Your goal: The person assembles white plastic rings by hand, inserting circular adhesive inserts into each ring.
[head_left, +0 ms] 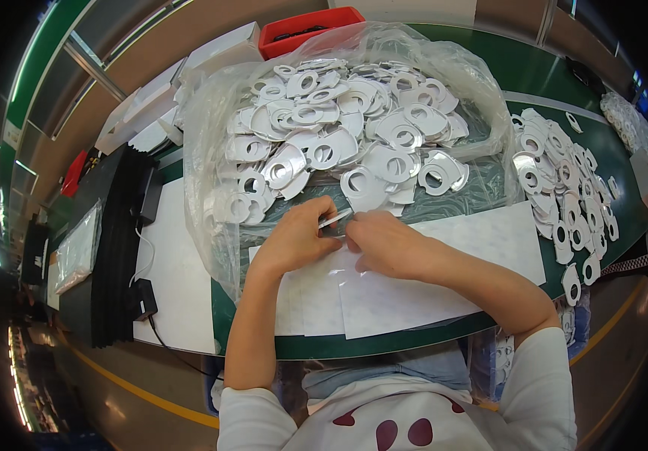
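– White plastic in hand just now? Whereabouts?

– Yes: one thin white piece (331, 219), nearly edge-on, between both hands, just short of the big heap. Pinched by thumb and forefinger of the left hand (299, 231). As for the right hand (388, 242), bent in close at the other end, fingertips partly hidden; can't tell whether gripping or merely touching.

– And how far along?

– Hard to judge. At twelve o'clock from the hands, a large loose heap of holed white parts (375, 159) on a clear plastic bag (207, 165); between two and three, a smaller heap of similar parts (543, 201) on the green table (628, 225). Perhaps one heap handled, one waiting; no telling which. Probably plenty left either way.

– Anything in the way?

– Nothing over the piece. Rumpled bag edge at nine, maybe easy to snag. White sheets (444, 301) beneath the hands, three round to seven. Farther off: red bin (273, 46) at twelve, white boxes (222, 51) around eleven, black stack (113, 263) at nine, black adapter (142, 298) at half past eight.
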Motion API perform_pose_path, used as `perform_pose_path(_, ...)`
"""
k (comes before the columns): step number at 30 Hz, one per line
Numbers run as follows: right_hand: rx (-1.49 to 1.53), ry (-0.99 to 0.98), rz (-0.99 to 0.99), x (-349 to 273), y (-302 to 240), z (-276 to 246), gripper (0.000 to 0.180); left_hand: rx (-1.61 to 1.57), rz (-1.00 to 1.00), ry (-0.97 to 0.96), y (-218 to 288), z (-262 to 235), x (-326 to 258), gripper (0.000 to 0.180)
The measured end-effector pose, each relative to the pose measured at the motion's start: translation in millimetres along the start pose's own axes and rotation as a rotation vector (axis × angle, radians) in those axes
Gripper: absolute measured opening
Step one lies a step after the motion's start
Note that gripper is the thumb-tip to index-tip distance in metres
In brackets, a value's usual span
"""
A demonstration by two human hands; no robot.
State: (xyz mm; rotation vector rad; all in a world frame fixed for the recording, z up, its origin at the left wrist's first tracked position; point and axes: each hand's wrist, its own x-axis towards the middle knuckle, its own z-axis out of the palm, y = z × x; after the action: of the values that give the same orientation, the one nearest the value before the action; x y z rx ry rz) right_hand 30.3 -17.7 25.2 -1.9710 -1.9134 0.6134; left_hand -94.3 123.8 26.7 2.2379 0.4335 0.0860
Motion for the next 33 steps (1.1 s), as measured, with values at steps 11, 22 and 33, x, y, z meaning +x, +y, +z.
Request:
perform_pose_path(11,0.119,0.052,-0.377,-51,-22,-26,0.011,-0.003,-0.016,0.033,-5,-2,-5,0.031)
perform_pose_path(22,1.063,0.632,-0.041,-46,33,-20,0.011,-1.402,-0.146,-0.118,29,55,6,0.067)
perform_pose_path(33,0.997,0.445,0.133,-47,45,-6,0.009,-1.708,-0.092,-0.217,19,88,18,0.049)
